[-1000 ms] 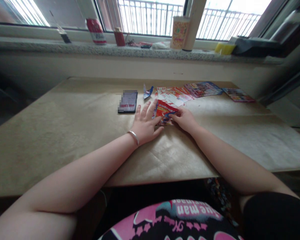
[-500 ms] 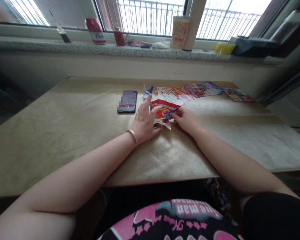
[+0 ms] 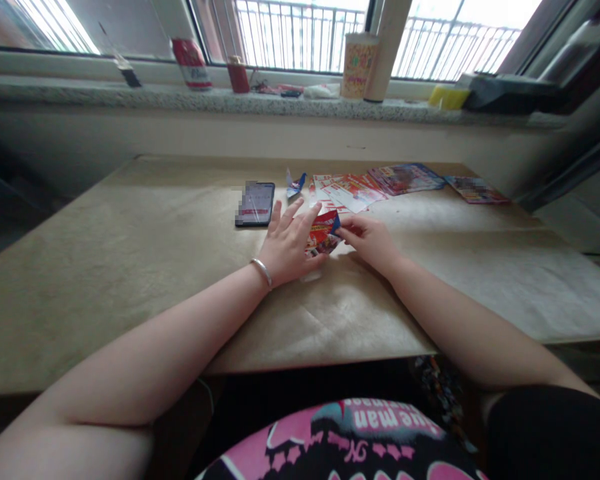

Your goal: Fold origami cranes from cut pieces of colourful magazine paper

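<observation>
A red and blue printed paper (image 3: 324, 230), creased and partly folded, lies on the table between my two hands. My left hand (image 3: 291, 245) rests over its left part with the fingers spread, covering some of it. At its right edge, my right hand (image 3: 367, 239) pinches the blue corner between thumb and fingers. Just beyond are red and white printed sheets (image 3: 353, 191), overlapping one another. A small folded blue and white paper piece (image 3: 296, 183) sits behind my left hand. The underside of the held paper is hidden.
A phone (image 3: 257, 204) lies left of the papers on the table (image 3: 130, 267). Colourful packets (image 3: 405, 179) and another packet (image 3: 477, 189) are at the back right. On the windowsill stand a can (image 3: 192, 65), a red bottle (image 3: 238, 75) and a patterned cup (image 3: 359, 65).
The red paper has been drawn down and folded smaller, uncovering more of the sheets behind. My left hand has shifted slightly, its fingers spread wider over the paper.
</observation>
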`<state>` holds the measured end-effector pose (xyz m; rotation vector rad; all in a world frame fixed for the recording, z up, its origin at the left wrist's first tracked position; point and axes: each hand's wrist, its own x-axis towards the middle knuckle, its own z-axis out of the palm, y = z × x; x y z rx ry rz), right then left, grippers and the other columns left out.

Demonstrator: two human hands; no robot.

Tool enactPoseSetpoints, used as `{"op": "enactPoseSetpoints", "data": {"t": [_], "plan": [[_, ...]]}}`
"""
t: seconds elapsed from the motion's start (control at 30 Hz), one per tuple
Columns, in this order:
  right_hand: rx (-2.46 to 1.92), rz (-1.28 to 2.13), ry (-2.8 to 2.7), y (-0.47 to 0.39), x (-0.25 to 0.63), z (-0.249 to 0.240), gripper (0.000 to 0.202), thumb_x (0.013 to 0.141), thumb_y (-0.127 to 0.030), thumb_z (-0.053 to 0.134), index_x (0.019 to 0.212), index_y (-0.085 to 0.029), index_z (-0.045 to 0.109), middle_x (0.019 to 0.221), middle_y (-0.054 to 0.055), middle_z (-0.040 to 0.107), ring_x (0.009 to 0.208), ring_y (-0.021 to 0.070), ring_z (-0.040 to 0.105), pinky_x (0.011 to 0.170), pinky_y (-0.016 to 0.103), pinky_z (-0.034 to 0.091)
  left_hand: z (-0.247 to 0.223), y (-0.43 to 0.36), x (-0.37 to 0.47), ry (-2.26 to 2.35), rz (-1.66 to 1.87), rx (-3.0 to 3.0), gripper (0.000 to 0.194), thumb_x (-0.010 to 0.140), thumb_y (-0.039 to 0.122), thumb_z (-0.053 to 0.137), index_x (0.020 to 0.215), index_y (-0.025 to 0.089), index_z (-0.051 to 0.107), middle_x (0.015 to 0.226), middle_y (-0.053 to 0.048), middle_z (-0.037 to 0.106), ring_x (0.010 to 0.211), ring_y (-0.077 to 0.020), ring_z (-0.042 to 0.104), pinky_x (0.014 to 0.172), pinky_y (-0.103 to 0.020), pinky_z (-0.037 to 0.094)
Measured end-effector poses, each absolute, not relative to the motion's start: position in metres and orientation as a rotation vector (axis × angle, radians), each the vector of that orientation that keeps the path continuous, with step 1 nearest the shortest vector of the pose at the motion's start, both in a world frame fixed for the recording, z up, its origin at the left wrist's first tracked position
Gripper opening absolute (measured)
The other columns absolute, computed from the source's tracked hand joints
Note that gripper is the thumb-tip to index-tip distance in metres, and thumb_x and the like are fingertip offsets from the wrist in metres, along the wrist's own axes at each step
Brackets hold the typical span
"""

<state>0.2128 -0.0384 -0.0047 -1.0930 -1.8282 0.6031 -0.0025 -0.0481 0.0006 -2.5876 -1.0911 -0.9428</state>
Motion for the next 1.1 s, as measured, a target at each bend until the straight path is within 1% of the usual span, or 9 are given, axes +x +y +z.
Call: {"op": "enactPoseSetpoints", "data": {"t": [0.13,0.23,0.37,0.5,0.63,0.7,0.83,0.93,1.1], "plan": [[-1.113,0.796,-1.604,-0.037,0.208,-0.008,0.03,0.074,-0.048,0.073,0.075,-0.02,0.062,0.062,-0.003,0.063,0.054,0.0109,0.058,0.053,0.025,0.049,0.0,-0.046,-0.002,-1.15,-0.912,-2.67,0.083,0.08,0.049,0.063,0.147,0.014,0.03,0.137,-0.016,0.053,0.131,-0.0327,0.045,0.12,-0.056,0.007],[-1.074,0.87,-1.518,-0.036,0.205,-0.008,0.035,0.071,-0.053,0.073,0.074,-0.02,0.064,0.062,-0.002,0.063,0.054,0.011,0.057,0.053,0.025,0.05,0.0,-0.045,-0.002,-1.22,-0.918,-2.694,0.078,0.083,0.048,0.059,0.147,0.014,0.03,0.132,-0.016,0.057,0.125,-0.0302,0.052,0.12,-0.055,0.008],[-1.018,0.917,-1.518,-0.038,0.203,-0.007,0.036,0.075,-0.055,0.068,0.087,-0.022,0.071,0.079,0.002,0.069,0.065,0.0136,0.061,0.062,0.03,0.055,0.002,-0.043,-0.003,-1.298,-0.995,-2.72,0.074,0.085,0.047,0.058,0.146,0.016,0.031,0.135,-0.015,0.055,0.127,-0.0295,0.05,0.119,-0.056,0.012],[-0.97,0.946,-1.636,-0.041,0.2,-0.005,0.037,0.076,-0.051,0.07,0.101,-0.024,0.071,0.102,0.005,0.071,0.084,0.0174,0.065,0.075,0.034,0.056,0.003,-0.042,-0.004,-1.326,-1.085,-2.751,0.072,0.085,0.047,0.056,0.145,0.014,0.033,0.138,-0.017,0.051,0.13,-0.0315,0.047,0.116,-0.055,0.024],[-0.961,1.01,-1.622,-0.041,0.197,-0.005,0.039,0.071,-0.049,0.075,0.101,-0.024,0.07,0.104,0.004,0.072,0.092,0.0192,0.065,0.088,0.038,0.054,0.004,-0.043,-0.004,-1.292,-1.104,-2.796,0.07,0.087,0.047,0.053,0.144,0.012,0.034,0.138,-0.018,0.051,0.129,-0.0312,0.046,0.111,-0.049,0.033],[-0.958,1.052,-1.589,-0.04,0.197,-0.006,0.041,0.069,-0.05,0.076,0.101,-0.023,0.069,0.104,0.004,0.072,0.094,0.0198,0.066,0.091,0.039,0.053,0.005,-0.045,-0.004,-1.277,-1.084,-2.824,0.076,0.085,0.05,0.055,0.146,0.011,0.032,0.139,-0.019,0.049,0.13,-0.0322,0.045,0.11,-0.048,0.035],[-0.98,1.088,-1.549,-0.039,0.197,-0.006,0.047,0.067,-0.052,0.078,0.102,-0.023,0.068,0.101,0.004,0.072,0.091,0.0199,0.066,0.089,0.039,0.053,0.006,-0.048,-0.003,-1.231,-0.966,-2.848,0.104,0.069,0.054,0.071,0.15,0.011,0.022,0.143,-0.02,0.045,0.13,-0.0357,0.045,0.112,-0.05,0.031],[-0.954,1.082,-1.576,-0.042,0.197,-0.004,0.045,0.068,-0.05,0.077,0.103,-0.023,0.067,0.103,0.004,0.07,0.093,0.0201,0.065,0.089,0.039,0.053,0.007,-0.052,-0.001,-1.257,-0.958,-2.776,0.1,0.072,0.045,0.071,0.151,0.013,0.02,0.141,-0.018,0.048,0.124,-0.0341,0.051,0.107,-0.048,0.035],[-0.941,1.062,-1.611,-0.046,0.195,0.0,0.04,0.071,-0.047,0.075,0.102,-0.023,0.067,0.103,0.004,0.07,0.09,0.0191,0.066,0.086,0.037,0.054,0.01,-0.055,0.001,-1.336,-1.025,-2.683,0.097,0.07,0.039,0.077,0.149,0.016,0.027,0.135,-0.014,0.056,0.117,-0.0307,0.057,0.103,-0.042,0.037]]}}
